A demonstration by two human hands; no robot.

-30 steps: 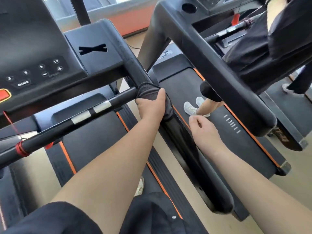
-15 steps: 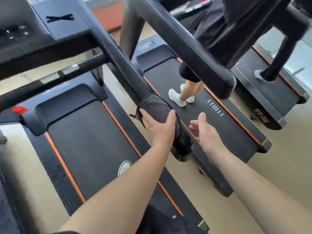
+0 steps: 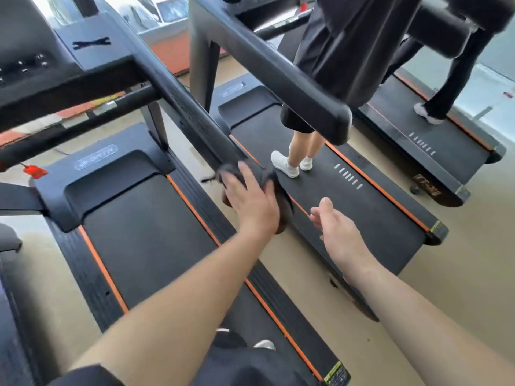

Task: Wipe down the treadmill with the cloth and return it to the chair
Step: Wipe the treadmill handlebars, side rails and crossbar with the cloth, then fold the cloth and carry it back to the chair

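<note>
Head view — items as I read them from my station:

- Treadmill [image 3: 139, 232]: fills the left and centre of the frame, with a black belt and orange side stripes. Its console [image 3: 28, 62] sits at upper left, blurred.
- Handrail [image 3: 189, 112]: a black bar running from upper left down to the centre of the frame.
- Cloth [image 3: 263, 174]: dark grey, bunched over the lower end of the handrail at frame centre. It lies under the left hand, with folds showing past the hand on the right side.
- Left hand [image 3: 250, 201]: palm down on the cloth, fingers [image 3: 242, 174] spread and nearly straight, pressing the cloth onto the rail rather than closing round it.
- Right hand [image 3: 334, 227]: just right of the cloth but apart from it, in the air. Its fingers are loose and relaxed, thumb up, holding nothing.
- Red tag [image 3: 36, 171]: at the left edge, below the front crossbar.
- Neighbouring treadmill [image 3: 362, 207]: centre right. A person in white shoes [image 3: 284, 164] and dark shorts stands on its belt.
- Third treadmill [image 3: 432, 140]: upper right — a second person's dark-clad legs are on it.
- Floor [image 3: 446, 274]: beige, lower right.
</note>
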